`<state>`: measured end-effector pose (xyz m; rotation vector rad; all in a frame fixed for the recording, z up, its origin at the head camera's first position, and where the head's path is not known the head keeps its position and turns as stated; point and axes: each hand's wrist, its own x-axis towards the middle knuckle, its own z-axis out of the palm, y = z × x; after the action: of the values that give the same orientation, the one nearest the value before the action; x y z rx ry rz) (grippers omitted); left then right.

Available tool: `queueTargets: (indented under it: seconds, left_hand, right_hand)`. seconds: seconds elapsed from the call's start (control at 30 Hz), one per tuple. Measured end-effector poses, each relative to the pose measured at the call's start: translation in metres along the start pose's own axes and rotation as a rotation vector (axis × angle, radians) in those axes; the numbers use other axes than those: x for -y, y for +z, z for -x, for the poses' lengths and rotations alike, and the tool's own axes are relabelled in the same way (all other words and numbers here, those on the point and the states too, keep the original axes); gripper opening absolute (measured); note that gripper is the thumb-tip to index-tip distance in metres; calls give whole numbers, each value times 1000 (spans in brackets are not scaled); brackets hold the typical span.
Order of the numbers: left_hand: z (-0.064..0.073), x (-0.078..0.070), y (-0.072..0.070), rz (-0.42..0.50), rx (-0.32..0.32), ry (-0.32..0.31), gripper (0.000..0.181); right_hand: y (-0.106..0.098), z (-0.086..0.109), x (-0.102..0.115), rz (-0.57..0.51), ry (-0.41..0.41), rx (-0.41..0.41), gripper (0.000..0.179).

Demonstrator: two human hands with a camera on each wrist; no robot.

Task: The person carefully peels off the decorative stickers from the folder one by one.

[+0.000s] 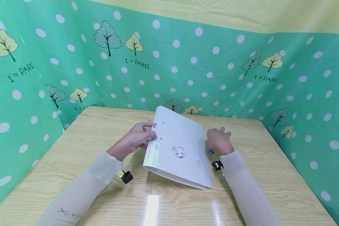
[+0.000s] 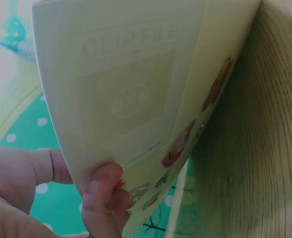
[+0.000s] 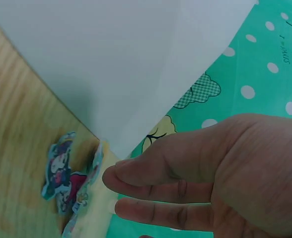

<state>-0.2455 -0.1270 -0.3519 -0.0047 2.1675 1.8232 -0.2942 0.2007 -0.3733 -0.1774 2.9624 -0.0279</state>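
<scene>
A white file folder point(image 1: 180, 141) stands tilted over the wooden table, with a bear face printed on it and a barcode label near its spine. My left hand point(image 1: 137, 138) grips the spine edge with thumb and fingers. "CLIP FILE" shows on the spine point(image 2: 121, 84) in the left wrist view, beside colourful cartoon pictures point(image 2: 178, 146). At the folder's opposite edge is my right hand point(image 1: 219, 139), thumb and index fingertips together near the folder's corner in the right wrist view. I cannot tell whether they pinch it. Colourful cartoon cutouts point(image 3: 61, 168) show beside those fingertips.
The glossy wood-grain table point(image 1: 107, 194) reflects light near its front. A green polka-dot curtain point(image 1: 180, 78) with printed trees hangs behind it and along both sides. Small black wrist cameras point(image 1: 126, 177) sit at both sleeve cuffs.
</scene>
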Motion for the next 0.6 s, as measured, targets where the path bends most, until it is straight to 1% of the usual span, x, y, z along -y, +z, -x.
queueTargets:
  seconds: [0.13, 0.3, 0.4, 0.53, 0.6]
  left_hand:
    - [0, 0, 0, -2, -1, 1, 69]
    - [0, 0, 0, -7, -1, 4, 68]
    - [1, 0, 0, -6, 2, 9, 69]
    - [2, -1, 0, -4, 6, 13, 69]
    - [2, -1, 0, -3, 8, 15, 69]
  right_hand:
    - [-3, 2, 0, -5, -7, -15, 21]
    - [-7, 6, 4, -27, -15, -37, 31]
    - [-9, 9, 10, -43, -29, -53, 31]
    - [-11, 15, 20, -71, -65, -70, 25]
    - [-13, 19, 27, -80, -86, -68, 30]
